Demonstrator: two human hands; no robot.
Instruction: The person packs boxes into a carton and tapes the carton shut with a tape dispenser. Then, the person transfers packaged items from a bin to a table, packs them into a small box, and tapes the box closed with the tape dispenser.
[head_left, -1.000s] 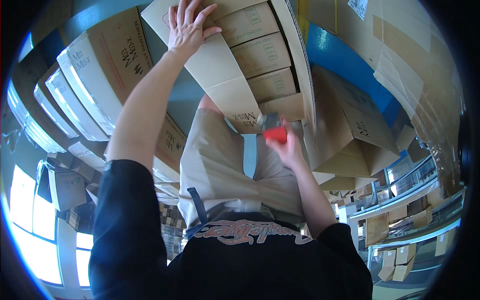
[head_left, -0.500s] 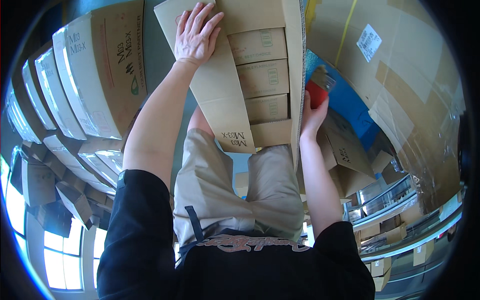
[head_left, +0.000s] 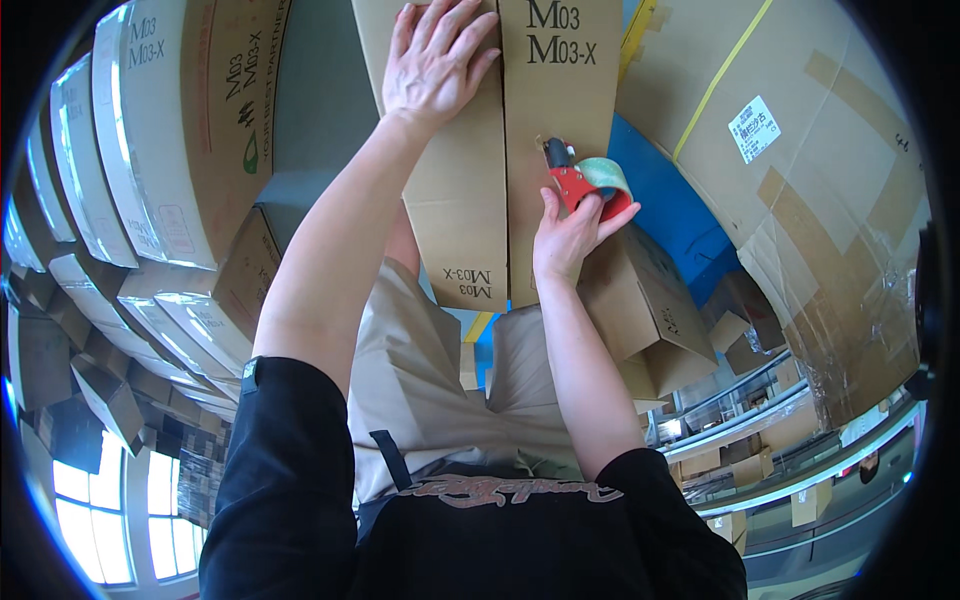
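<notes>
A long brown carton [head_left: 560,110] stands before my legs, its two top flaps folded down and meeting along a middle seam. My left hand [head_left: 432,75] lies on the left flap [head_left: 455,200] with fingers spread, near the far end. In my right hand [head_left: 570,235] is a red tape dispenser [head_left: 571,187] carrying a roll of greenish clear tape [head_left: 606,174]. My fingers reach into the roll's side, and the dispenser is over the right flap's outer edge. What lies inside the carton is hidden under the flaps.
Stacked, film-wrapped cartons [head_left: 185,130] line the left side. A large taped carton [head_left: 800,130] with a white label [head_left: 754,130] rises at the right. An open carton [head_left: 645,310] sits beside my right forearm, near a blue surface [head_left: 690,215].
The right flap has come down, covering the small boxes that showed inside. My right hand has brought the tape dispenser from beyond the flap to its upper side. My left hand shifted slightly right.
</notes>
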